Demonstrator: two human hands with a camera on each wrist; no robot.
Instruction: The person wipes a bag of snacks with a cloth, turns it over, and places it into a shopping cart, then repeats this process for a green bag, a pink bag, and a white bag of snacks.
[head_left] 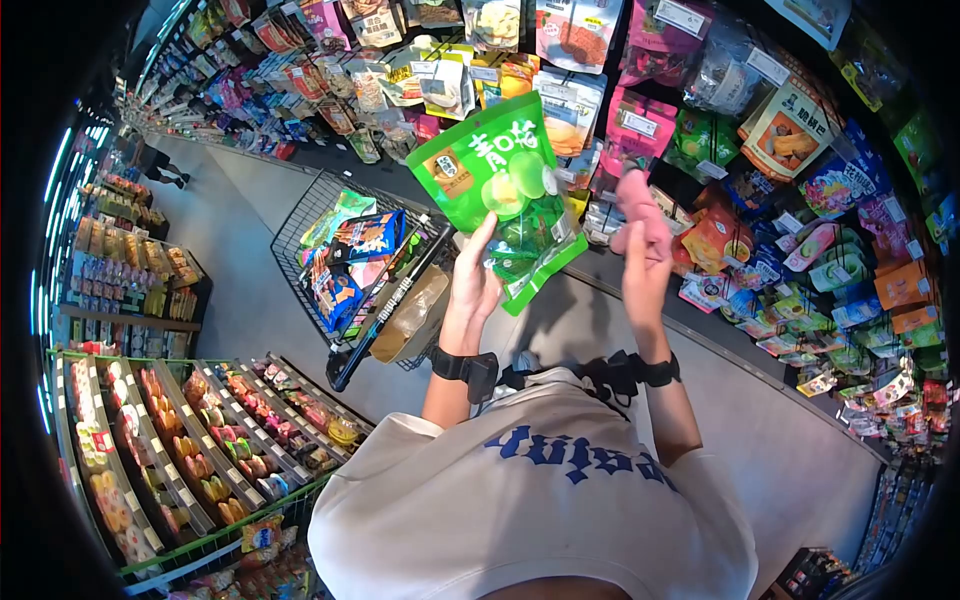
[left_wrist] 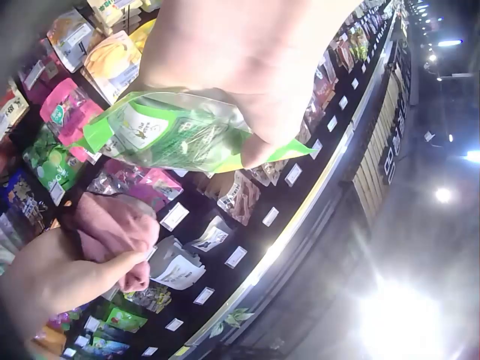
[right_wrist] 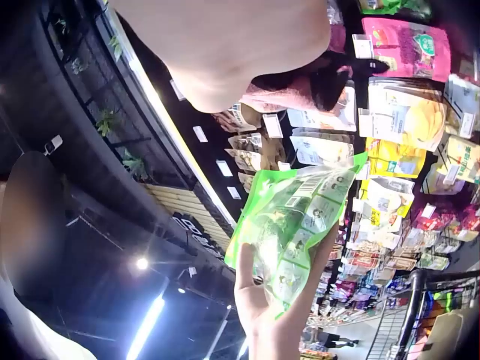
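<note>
A green snack bag (head_left: 468, 165) with a clear window is gripped at its side by my left hand (head_left: 474, 283), thumb on its front. In the left wrist view the bag (left_wrist: 176, 135) hangs from the left hand (left_wrist: 247, 60). My right hand (head_left: 645, 285) pinches a crumpled pink cloth (head_left: 643, 215), held up to the right of the bag and apart from it. The right wrist view shows the bag's clear back (right_wrist: 292, 217) in the left hand (right_wrist: 262, 315), and part of the cloth (right_wrist: 281, 96) under the right hand (right_wrist: 232, 45).
A black wire cart (head_left: 290, 245) holding several packages stands left of the bag. Hanging snack packets (head_left: 790, 135) fill the shelves ahead and to the right. At lower left is a slanted display rack (head_left: 215, 455). A person's legs (head_left: 168, 170) show farther down the aisle.
</note>
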